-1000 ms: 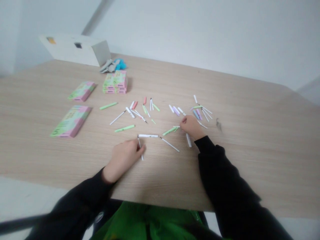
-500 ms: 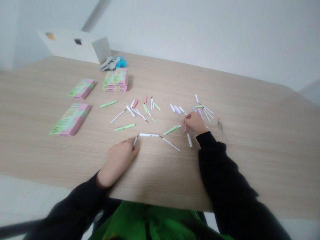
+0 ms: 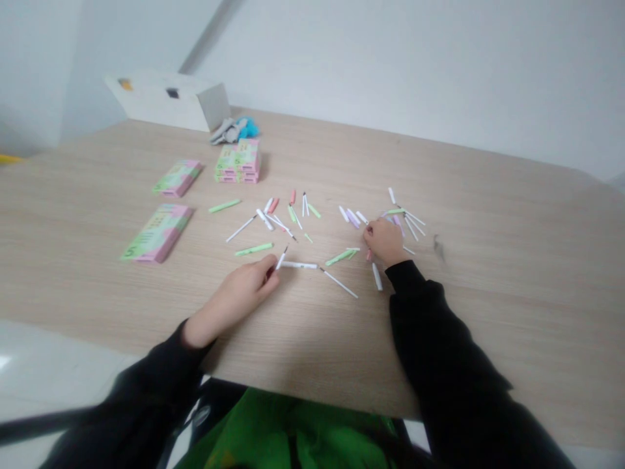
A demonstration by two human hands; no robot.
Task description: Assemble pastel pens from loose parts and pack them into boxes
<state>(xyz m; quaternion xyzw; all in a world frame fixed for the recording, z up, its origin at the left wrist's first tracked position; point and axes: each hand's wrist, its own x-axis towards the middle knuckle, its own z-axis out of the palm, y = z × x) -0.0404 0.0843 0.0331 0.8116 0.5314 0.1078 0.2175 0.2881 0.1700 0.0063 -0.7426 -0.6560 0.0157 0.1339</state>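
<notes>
My left hand is closed, with a thin white pen refill pinched between thumb and finger, its dark tip pointing up and away. Just beyond it lies a white pen barrel; another refill rests on the table to the right. My right hand is closed, fingertips down among the pen parts; whatever they pinch is hidden. Below those fingers a small pink piece shows in part. Nearby are a white barrel, light green parts and white and lilac pieces.
Loose pen parts in white, green and pink lie across the middle of the table. Pink and green boxes stand at the left, some stacked. Behind them are grey and blue gloves and a white box.
My left hand has lifted the refill off the table and tilted its dark tip away from me. My right hand shifted slightly right, uncovering the pink piece. The view has turned a little left.
</notes>
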